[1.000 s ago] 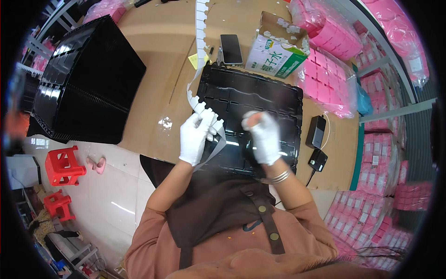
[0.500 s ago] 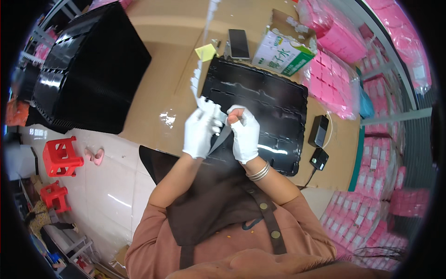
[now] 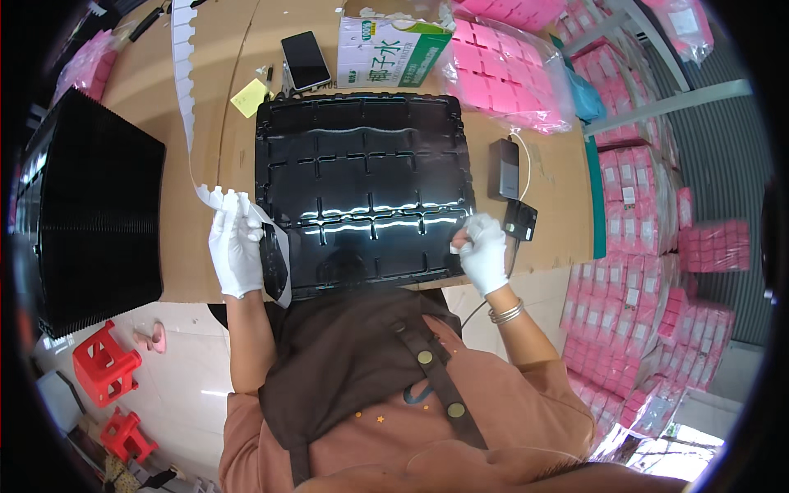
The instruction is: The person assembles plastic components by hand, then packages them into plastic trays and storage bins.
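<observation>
My left hand (image 3: 236,259), in a white glove, is closed on a long white strip of labels (image 3: 184,82) with a notched edge. One end of the strip runs away over the far side of the table. Its other end hangs beside the near left corner of a black moulded plastic tray (image 3: 353,185), which lies flat in front of me. My right hand (image 3: 483,256), also gloved with bare fingertips showing, is at the near right edge of that tray. Its fingers are pressed together, and anything between them is too small to make out.
At the left stands a tall stack of black trays (image 3: 99,222). Beyond the flat tray are a phone (image 3: 305,60), yellow sticky notes (image 3: 249,99), a carton (image 3: 390,53) and bagged pink trays (image 3: 505,70). A black power adapter (image 3: 504,168) and a small cabled device (image 3: 520,220) lie at right.
My hands were close together over the tray's left part and are now apart. The right has gone to the tray's right edge; the left, with the strip, is by its left edge. The view has shifted.
</observation>
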Demonstrator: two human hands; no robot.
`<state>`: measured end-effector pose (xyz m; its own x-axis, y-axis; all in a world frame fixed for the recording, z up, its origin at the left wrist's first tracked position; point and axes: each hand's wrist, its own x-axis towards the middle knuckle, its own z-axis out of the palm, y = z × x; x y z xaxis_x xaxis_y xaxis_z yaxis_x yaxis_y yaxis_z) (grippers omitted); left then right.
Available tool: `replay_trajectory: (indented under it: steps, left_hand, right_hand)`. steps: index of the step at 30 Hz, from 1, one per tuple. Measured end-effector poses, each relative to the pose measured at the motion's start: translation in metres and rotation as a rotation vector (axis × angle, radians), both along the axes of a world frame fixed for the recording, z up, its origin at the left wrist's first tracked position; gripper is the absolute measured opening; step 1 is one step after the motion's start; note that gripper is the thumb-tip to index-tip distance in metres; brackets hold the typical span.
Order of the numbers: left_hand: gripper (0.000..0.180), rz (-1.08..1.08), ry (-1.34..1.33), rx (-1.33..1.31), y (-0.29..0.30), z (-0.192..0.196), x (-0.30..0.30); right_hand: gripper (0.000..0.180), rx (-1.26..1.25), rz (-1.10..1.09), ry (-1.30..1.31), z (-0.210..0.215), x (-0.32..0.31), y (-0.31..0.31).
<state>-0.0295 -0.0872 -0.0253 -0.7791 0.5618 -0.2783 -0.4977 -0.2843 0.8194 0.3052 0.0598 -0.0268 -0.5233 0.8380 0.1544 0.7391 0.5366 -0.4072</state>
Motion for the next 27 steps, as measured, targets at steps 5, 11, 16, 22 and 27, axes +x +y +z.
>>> replay_trajectory:
  steps: [5,11,16,22,27]
  left_hand:
    - [0.025,-0.011,0.022,-0.036,0.003,0.0,0.005]
    - [0.024,-0.041,0.194,-0.282,-0.012,0.009,-0.006]
    - [0.024,-0.132,0.439,-0.527,-0.048,0.015,-0.054]
    - [0.029,-0.286,0.599,-0.674,-0.075,0.05,-0.101]
    - [0.027,-0.26,0.64,-0.615,-0.093,0.062,-0.108]
  right_hand:
    - [0.014,0.103,-0.04,-0.025,-0.007,-0.002,-0.005]
    - [0.017,-0.111,0.1,0.047,0.002,0.022,-0.009]
    - [0.011,-0.162,0.011,0.649,0.069,-0.029,0.039]
    - [0.015,-0.059,0.067,0.953,0.112,-0.16,0.175]
    - [0.036,-0.088,0.302,0.411,0.093,-0.2,0.284]
